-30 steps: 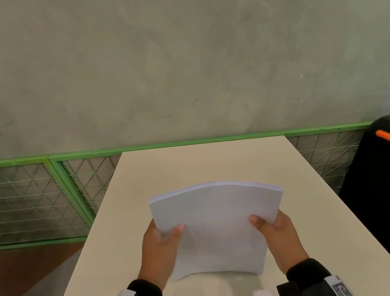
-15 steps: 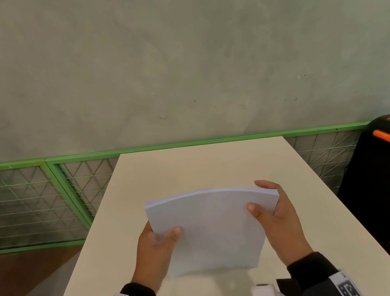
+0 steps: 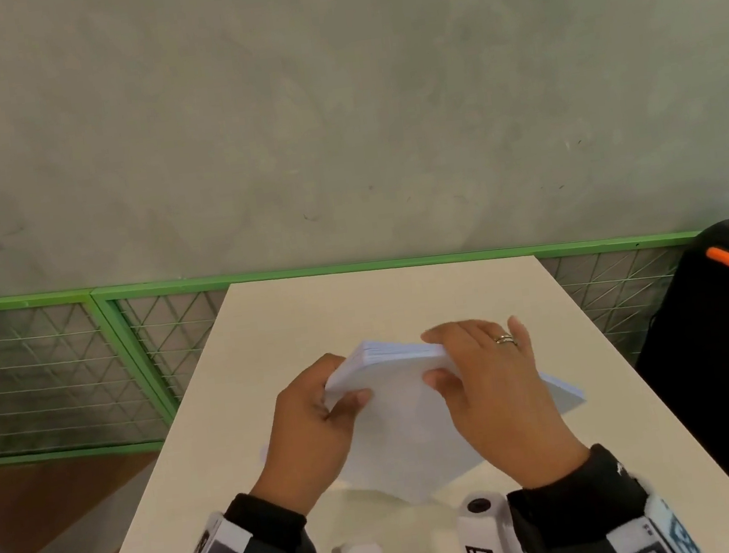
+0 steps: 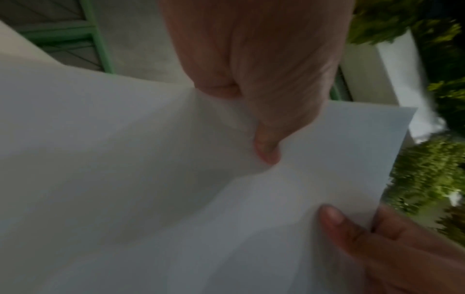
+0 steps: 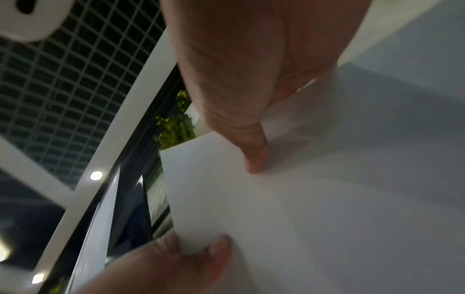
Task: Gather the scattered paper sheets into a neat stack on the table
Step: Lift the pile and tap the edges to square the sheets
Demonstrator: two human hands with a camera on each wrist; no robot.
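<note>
Both my grips closed on paper stack [image 3: 411, 427]: left hand [image 3: 313, 434] pinched left corner, thumb on top; right hand [image 3: 497, 402] clamped far-right edge. Stack tilted between grips, above worktop [image 3: 357, 309]

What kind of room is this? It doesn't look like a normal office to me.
Probably a workshop or test area, not an office: a bare grey concrete wall, green-framed wire mesh fencing along its base, and one plain beige table. A black case with orange trim stands beside it.
</note>
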